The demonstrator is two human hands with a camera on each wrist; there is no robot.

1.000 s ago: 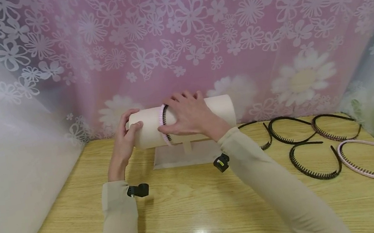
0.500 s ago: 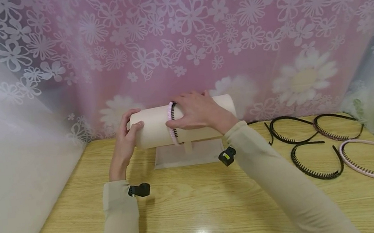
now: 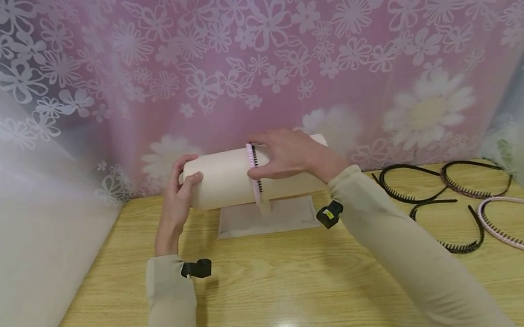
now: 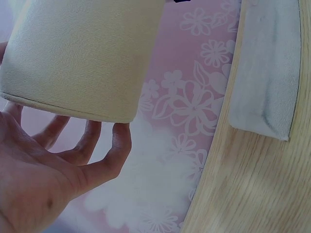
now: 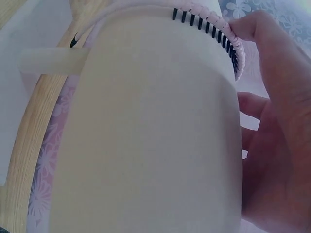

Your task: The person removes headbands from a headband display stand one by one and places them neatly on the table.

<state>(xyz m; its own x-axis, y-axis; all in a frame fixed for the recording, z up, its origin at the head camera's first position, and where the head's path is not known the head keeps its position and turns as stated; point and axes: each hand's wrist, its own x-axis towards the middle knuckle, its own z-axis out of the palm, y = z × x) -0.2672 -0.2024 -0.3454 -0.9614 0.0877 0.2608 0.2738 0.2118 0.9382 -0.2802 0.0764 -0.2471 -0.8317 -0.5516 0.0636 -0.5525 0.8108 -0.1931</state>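
A cream padded cylinder (image 3: 219,180) lies level on a T-shaped headband display stand with a pale base (image 3: 245,227). At its left end my left hand (image 3: 174,200) grips the rim, thumb in front and fingers over the top; in the left wrist view the fingertips (image 4: 121,131) meet the end's edge. A pink headband (image 3: 250,156) with black comb teeth (image 5: 214,31) arches over the middle of the cylinder. My right hand (image 3: 290,154) pinches this headband, thumb on its front, forefinger near its top. One black-tipped end (image 5: 74,41) hangs below the cylinder.
To the right on the wooden table (image 3: 241,310) lie several black toothed headbands, one of them this black headband (image 3: 462,247), and another pink headband (image 3: 516,246). A pink floral curtain (image 3: 247,49) hangs close behind the stand.
My right hand has slid the pink headband rightward along the cylinder, from left of the middle to about the middle. My left hand keeps its grip on the left end.
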